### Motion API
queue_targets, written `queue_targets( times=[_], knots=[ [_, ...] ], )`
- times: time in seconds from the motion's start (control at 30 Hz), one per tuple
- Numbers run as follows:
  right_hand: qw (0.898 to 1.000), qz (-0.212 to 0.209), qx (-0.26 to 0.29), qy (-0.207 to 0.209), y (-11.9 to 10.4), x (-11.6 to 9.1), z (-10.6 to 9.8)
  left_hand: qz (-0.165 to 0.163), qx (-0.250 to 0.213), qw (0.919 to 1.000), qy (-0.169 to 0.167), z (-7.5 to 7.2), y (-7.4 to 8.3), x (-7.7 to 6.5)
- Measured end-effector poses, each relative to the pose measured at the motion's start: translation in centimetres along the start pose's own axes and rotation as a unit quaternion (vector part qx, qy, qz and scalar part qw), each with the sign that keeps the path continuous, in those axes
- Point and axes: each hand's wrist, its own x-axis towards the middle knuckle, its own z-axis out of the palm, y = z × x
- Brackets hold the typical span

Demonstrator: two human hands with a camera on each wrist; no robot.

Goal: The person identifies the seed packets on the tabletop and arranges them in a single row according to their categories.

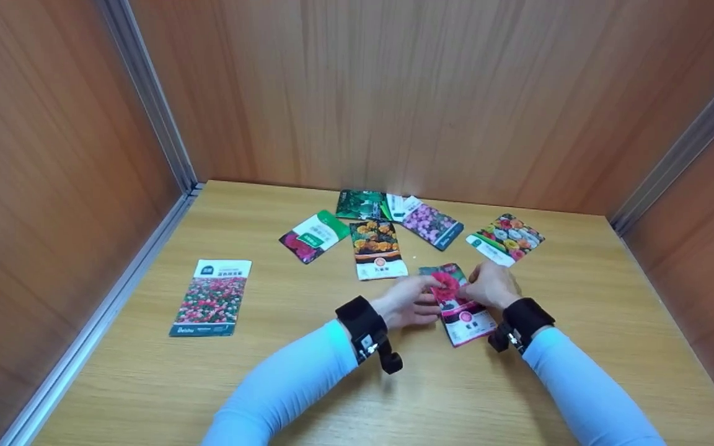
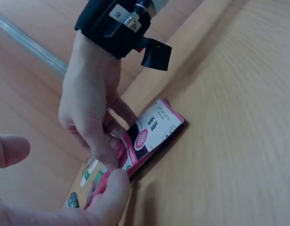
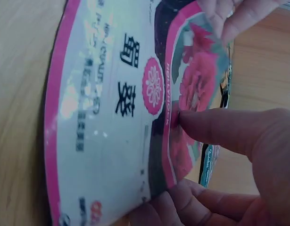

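Where the hollyhock packet (image 1: 456,313) is: right of the counter's middle, between both hands, bowed and tilted slightly; whether its lower edge touches the counter (image 1: 109,402) cannot be told
Packet's facing: flower end away from the person and white name panel toward them, so the lettering would read upright from where they sit or stand
Right hand (image 1: 494,286): grasping the hollyhock packet, thumb pressed on the printed flower and other fingers curled behind the right side, so little gap remains beyond the thin pouch
Left hand (image 1: 405,305): lightly pinching the upper left part, thumb over the flower end; the remaining fingers are loosely bent by the left edge, their contact partly hidden
Two-sided hold: probably suits a limp, flat pouch, which would likely fold if taken by one edge; both thumbs leave the name panel uncovered
Orange-flower packet (image 1: 379,248): flat on the counter, just beyond the left hand, face up
Purple-flower packet (image 1: 432,223): behind the hollyhock packet, its upper end lapping the dark green packet (image 1: 360,204), which lies along the back wall (image 1: 394,93)
White-and-green packet (image 1: 316,236): turned diagonally, left of the orange-flower packet
Mixed-colour packet (image 1: 507,239): also diagonal, just beyond the right hand
Pink-flower packet (image 1: 211,298): well apart on the left, nearly square to the person; its separate spot looks deliberate
Wrist straps (image 1: 362,319): black, one below each hand, over pale blue sleeves (image 1: 286,379)
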Motion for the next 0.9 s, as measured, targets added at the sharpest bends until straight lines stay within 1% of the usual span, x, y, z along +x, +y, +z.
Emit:
queue_targets(
  times=[0.2, 0.33, 0.43, 0.5, 0.57, 0.6, 0.67, 0.73, 0.77, 0.83, 0.9],
  knots=[
    [1.000, -0.004, -0.003, -0.002, -0.1, 0.0, 0.3, -0.004, 0.025, 0.9996, -0.013, 1.0, -0.9, 0.6],
    [1.000, -0.024, 0.010, 0.000, 0.0, -0.2, 0.6, -0.004, 0.045, 0.9989, -0.012, 1.6, -1.2, 0.7],
    [0.999, -0.038, 0.036, 0.002, 0.0, -0.3, 0.8, 0.003, 0.052, 0.9986, -0.014, 1.9, -1.3, 0.8],
    [0.996, -0.043, 0.079, -0.009, -0.1, -0.4, 1.0, 0.011, 0.051, 0.9986, -0.007, 2.1, -1.4, 0.9],
    [0.988, -0.039, 0.146, -0.036, -0.3, -0.5, 1.0, 0.021, 0.050, 0.9985, 0.003, 2.1, -1.3, 1.0],
    [0.981, -0.035, 0.183, -0.050, -0.4, -0.6, 1.0, 0.025, 0.048, 0.9985, 0.009, 2.1, -1.3, 1.0],
    [0.964, -0.017, 0.253, -0.075, -0.6, -0.7, 0.9, 0.034, 0.045, 0.9982, 0.021, 1.9, -1.3, 1.1],
    [0.951, -0.003, 0.296, -0.090, -0.9, -0.9, 0.8, 0.044, 0.044, 0.9976, 0.029, 1.6, -1.1, 1.1],
    [0.948, 0.002, 0.307, -0.088, -1.1, -1.0, 0.7, 0.049, 0.045, 0.9973, 0.032, 1.5, -1.1, 1.1],
    [0.944, 0.008, 0.320, -0.078, -1.5, -1.2, 0.5, 0.061, 0.054, 0.9958, 0.041, 1.0, -0.8, 1.1],
    [0.945, 0.008, 0.321, -0.069, -1.8, -1.4, 0.3, 0.070, 0.070, 0.9938, 0.051, 0.4, -0.3, 0.9]
  ],
)
